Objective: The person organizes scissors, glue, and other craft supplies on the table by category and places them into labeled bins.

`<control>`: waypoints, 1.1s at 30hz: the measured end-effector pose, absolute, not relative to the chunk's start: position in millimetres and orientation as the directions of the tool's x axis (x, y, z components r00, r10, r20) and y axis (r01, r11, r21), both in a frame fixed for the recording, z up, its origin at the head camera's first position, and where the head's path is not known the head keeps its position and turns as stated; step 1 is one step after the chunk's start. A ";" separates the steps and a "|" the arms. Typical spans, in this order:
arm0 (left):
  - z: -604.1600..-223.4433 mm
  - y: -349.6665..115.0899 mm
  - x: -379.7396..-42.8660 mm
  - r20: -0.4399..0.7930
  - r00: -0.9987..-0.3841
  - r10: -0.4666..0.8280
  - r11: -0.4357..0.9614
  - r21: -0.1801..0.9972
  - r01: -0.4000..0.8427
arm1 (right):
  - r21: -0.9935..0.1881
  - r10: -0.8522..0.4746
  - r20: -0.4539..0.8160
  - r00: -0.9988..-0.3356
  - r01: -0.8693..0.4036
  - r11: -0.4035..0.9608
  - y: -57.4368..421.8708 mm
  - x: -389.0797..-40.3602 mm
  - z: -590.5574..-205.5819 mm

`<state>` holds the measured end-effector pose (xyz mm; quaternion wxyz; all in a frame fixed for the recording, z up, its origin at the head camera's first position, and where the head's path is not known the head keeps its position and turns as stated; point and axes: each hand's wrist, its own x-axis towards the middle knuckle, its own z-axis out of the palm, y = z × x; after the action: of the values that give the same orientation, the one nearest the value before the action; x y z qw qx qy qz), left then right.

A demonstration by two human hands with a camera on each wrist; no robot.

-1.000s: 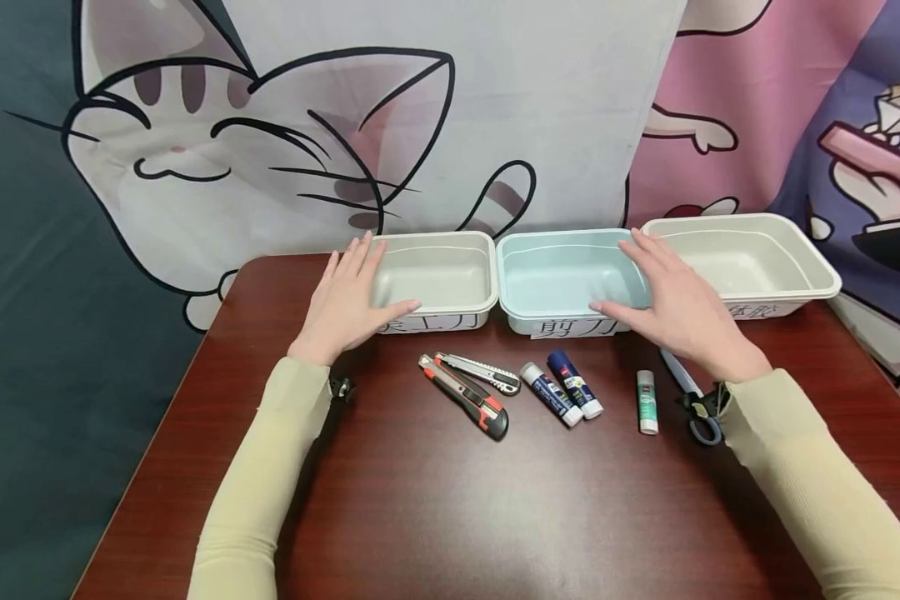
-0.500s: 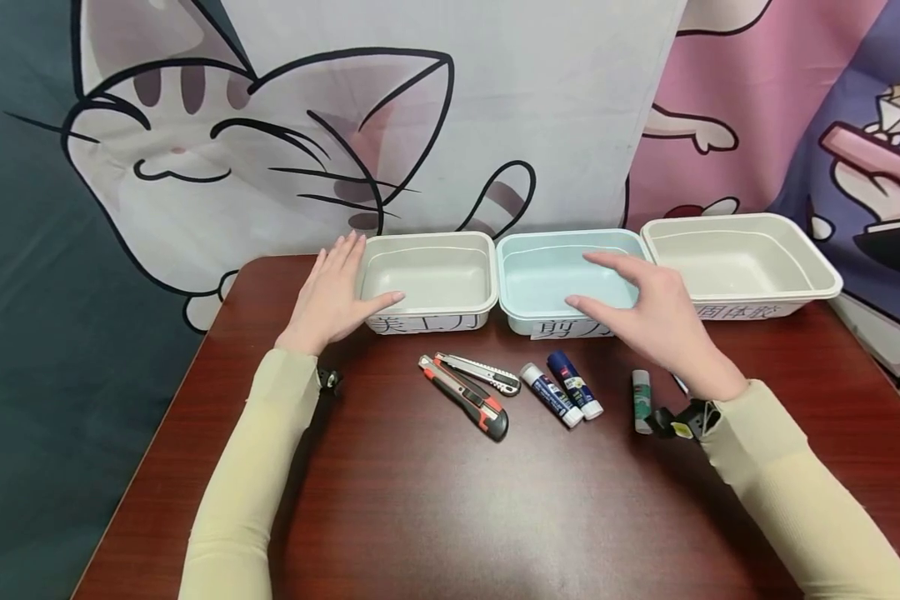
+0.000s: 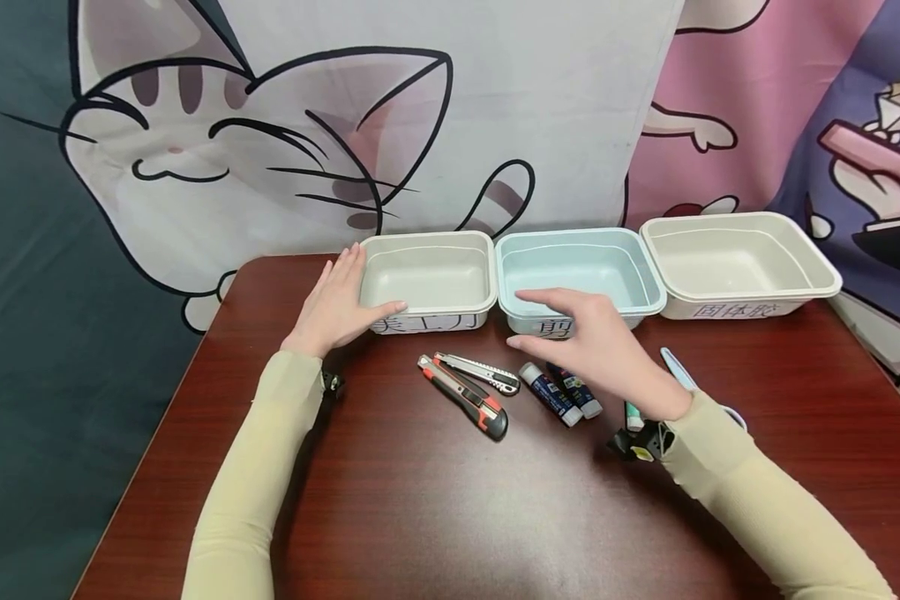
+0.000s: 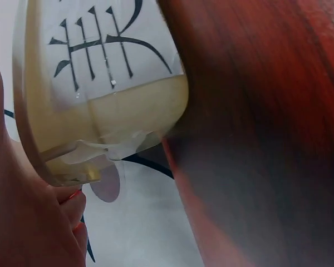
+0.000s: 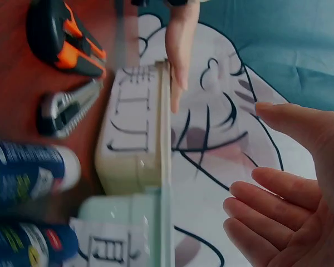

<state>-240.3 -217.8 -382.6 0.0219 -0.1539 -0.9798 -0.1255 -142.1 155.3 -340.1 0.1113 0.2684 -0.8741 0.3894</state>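
My left hand (image 3: pixel 337 304) lies along the left end of the left grey bin (image 3: pixel 429 237), its thumb over the labelled front rim. Above the glue sticks and before the blue bin (image 3: pixel 581 287), my right hand (image 3: pixel 596 342) hovers with thumb and fingers apart, holding nothing. To its left lie an orange-and-black utility knife (image 3: pixel 465 398) and a silver utility knife (image 3: pixel 483 372). Under its edge are a white-capped glue stick (image 3: pixel 551 394) and a blue-capped glue stick (image 3: pixel 579 393), partly hidden. The right wrist covers most of a green glue stick (image 3: pixel 633 415) and part of the scissors (image 3: pixel 677 367).
A right-hand cream bin (image 3: pixel 742 287) stands beside the blue one, completing a row at the back of the dark red table (image 3: pixel 450 517). Paper labels with characters are on the bins' fronts. A cat-print cloth (image 3: pixel 570 100) hangs behind.
My right hand has moved left and toward me, from the gap between the blue and right bins to above the glue sticks. My left hand has shifted slightly left along its bin.
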 end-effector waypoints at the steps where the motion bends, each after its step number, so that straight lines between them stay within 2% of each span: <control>1: -383.2 -217.7 -239.9 0.078 -0.951 0.298 0.921 0.240 0.308 | -0.623 -0.396 0.394 -0.829 -0.558 0.548 152.5 -141.7 -341.6; 9: -386.9 -217.2 -235.6 0.065 -0.953 0.297 0.924 0.234 0.304 | -0.617 -0.488 0.283 -0.826 -0.546 0.566 131.4 -139.9 -357.5; 21: -393.0 -218.3 -241.7 0.104 -0.950 0.293 0.917 0.251 0.311 | -0.522 -0.576 0.124 -0.808 -0.547 0.654 101.7 -144.8 -395.9; 33: -391.3 -217.8 -240.4 0.102 -0.951 0.292 0.914 0.265 0.308 | -0.442 -0.589 0.103 -0.801 -0.568 0.695 99.1 -151.3 -399.1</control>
<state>-240.4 -217.8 -391.3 0.0301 -0.1534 -0.9777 -0.1401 -151.3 99.1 -399.1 -0.0232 0.3143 -0.9202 0.2322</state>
